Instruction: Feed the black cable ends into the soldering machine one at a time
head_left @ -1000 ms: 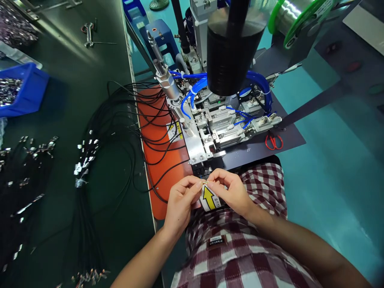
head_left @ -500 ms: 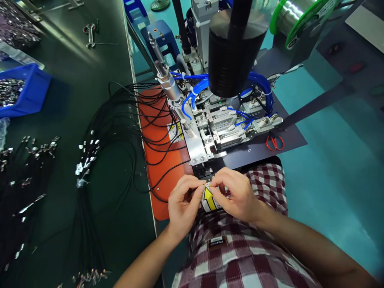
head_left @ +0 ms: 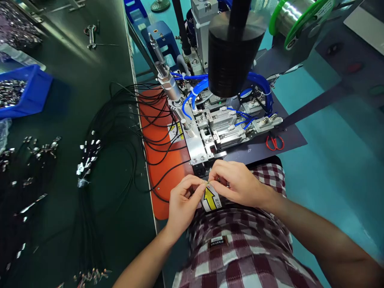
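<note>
My left hand (head_left: 186,205) and my right hand (head_left: 237,182) meet at the front end of a metal machine (head_left: 222,124), thumb and fingertips pinched in each. What lies between the fingertips is too small to make out. Just below them shows a white label with a yellow arrow (head_left: 211,198). Several black cables (head_left: 159,140) run from the table over an orange-red plate (head_left: 166,176) toward the machine, left of my hands.
A bundle of black cables with metal ends (head_left: 87,164) lies on the dark table (head_left: 117,240). Further left stands a blue bin (head_left: 33,92) of small metal parts. Red-handled scissors (head_left: 275,143) lie right of the machine. A black cylinder (head_left: 235,56) hangs above it, near a green wire spool (head_left: 295,16).
My right hand has shifted slightly up and flattened, uncovering more of the arrow label. My left hand stays nearly in place, still pinched.
</note>
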Motion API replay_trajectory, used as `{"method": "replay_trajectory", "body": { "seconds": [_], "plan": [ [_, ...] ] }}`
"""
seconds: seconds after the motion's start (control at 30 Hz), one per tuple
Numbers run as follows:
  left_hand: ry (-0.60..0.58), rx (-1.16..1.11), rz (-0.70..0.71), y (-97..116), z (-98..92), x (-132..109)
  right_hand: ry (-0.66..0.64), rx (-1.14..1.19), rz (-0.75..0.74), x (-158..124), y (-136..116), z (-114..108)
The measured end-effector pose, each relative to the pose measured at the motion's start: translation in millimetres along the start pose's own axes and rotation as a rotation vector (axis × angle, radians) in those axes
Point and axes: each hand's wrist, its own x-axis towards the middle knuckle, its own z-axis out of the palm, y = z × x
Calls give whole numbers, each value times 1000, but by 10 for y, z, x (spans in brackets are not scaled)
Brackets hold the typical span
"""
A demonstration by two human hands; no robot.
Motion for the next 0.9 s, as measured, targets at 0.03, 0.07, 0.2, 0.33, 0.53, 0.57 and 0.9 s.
{"method": "replay_trajectory", "body": {
  "seconds": [0.03,0.07,0.2,0.33,0.53,0.57,0.9],
  "plan": [
    [6,-46,-44,-7,2,4,27,84,37,-9,16,36],
    [17,-89,-87,-16,5,7,66,165,79,-19,32,77],
    [69,-212,-170,-51,17,10,204,368,259,-64,56,275],
    [73,-191,-127,-49,25,17,228,406,285,-91,5,409],
    [30,-87,-127,25,14,-6,224,271,135,-93,-60,300],
    [20,-83,-139,37,12,-11,211,250,115,-91,-57,279],
    [9,-288,-389,11,10,8,194,583,352,-93,90,424]
  ]
}}
